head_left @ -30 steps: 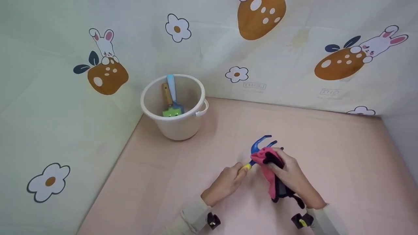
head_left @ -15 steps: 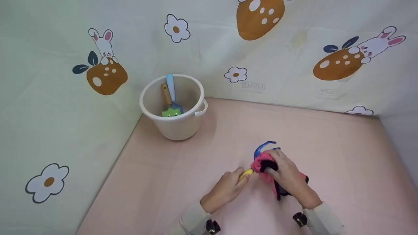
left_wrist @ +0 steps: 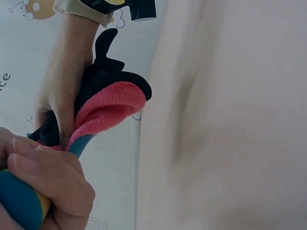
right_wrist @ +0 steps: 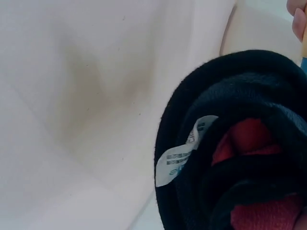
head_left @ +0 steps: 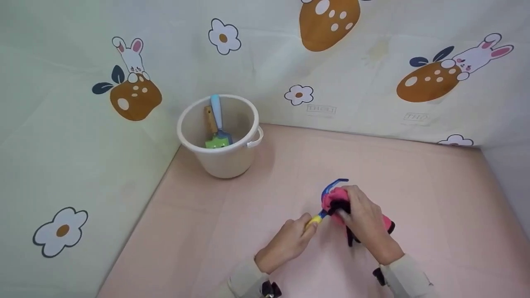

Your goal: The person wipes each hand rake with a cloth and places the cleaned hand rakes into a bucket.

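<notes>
In the head view my left hand (head_left: 290, 238) grips the yellow handle (head_left: 313, 221) of a blue hand rake (head_left: 329, 188); its curved tine points away from me. My right hand (head_left: 364, 219) holds a bunched pink cleaning cloth (head_left: 336, 198) with black edging, wrapped round the rake's neck and the base of its tines. The cloth covers most of the rake's head. From the left wrist view, the fingers (left_wrist: 62, 177) curl round the handle, and the pink cloth (left_wrist: 112, 105) hangs beyond them. A white label (right_wrist: 177, 160) shows on the cloth's dark side in the right wrist view.
A white bucket (head_left: 225, 163) stands at the back left, its side handle facing right. Inside lean a tool with a light blue handle (head_left: 216, 111) and a green one with a wooden handle (head_left: 210, 120). Patterned fabric walls (head_left: 256, 49) enclose the pink surface (head_left: 198, 231).
My right hand has shifted with the cloth along the rake's head, and the cloth now covers more of the tines. The rake has dipped slightly toward me. The bucket stays put.
</notes>
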A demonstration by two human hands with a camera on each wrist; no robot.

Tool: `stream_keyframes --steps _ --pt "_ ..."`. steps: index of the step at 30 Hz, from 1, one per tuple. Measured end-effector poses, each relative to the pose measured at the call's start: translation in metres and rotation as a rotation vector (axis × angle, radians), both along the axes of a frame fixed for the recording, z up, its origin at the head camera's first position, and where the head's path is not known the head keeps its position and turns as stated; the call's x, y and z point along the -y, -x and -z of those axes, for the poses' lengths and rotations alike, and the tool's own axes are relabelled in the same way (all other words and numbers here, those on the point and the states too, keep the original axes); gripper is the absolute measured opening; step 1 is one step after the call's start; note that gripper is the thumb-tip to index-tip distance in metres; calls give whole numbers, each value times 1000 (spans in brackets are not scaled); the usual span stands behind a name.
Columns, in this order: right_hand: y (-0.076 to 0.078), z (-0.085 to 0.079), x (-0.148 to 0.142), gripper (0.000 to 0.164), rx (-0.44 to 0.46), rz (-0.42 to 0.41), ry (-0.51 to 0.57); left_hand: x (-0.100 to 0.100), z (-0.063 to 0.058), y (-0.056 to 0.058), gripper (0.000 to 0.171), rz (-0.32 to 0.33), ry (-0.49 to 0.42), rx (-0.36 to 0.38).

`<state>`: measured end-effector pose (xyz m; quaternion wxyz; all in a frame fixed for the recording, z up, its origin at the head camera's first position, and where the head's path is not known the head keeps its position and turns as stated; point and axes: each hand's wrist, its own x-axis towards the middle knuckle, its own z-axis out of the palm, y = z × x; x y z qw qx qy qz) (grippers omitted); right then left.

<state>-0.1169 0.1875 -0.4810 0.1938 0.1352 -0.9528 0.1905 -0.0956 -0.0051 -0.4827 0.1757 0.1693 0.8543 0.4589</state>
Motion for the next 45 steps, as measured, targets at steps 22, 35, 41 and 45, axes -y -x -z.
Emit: stream_keyframes --steps 22,35,41,45 --pt "20 0 13 45 -42 195 -17 -5 3 -10 23 -49 148 -107" --pt "21 0 8 44 44 202 -235 -3 2 -8 27 -39 135 34" --pt "23 4 1 49 -18 180 -189 -1 2 -3 27 -10 106 36" --pt "27 6 -11 48 -124 140 -68 2 0 1 28 -12 109 63"
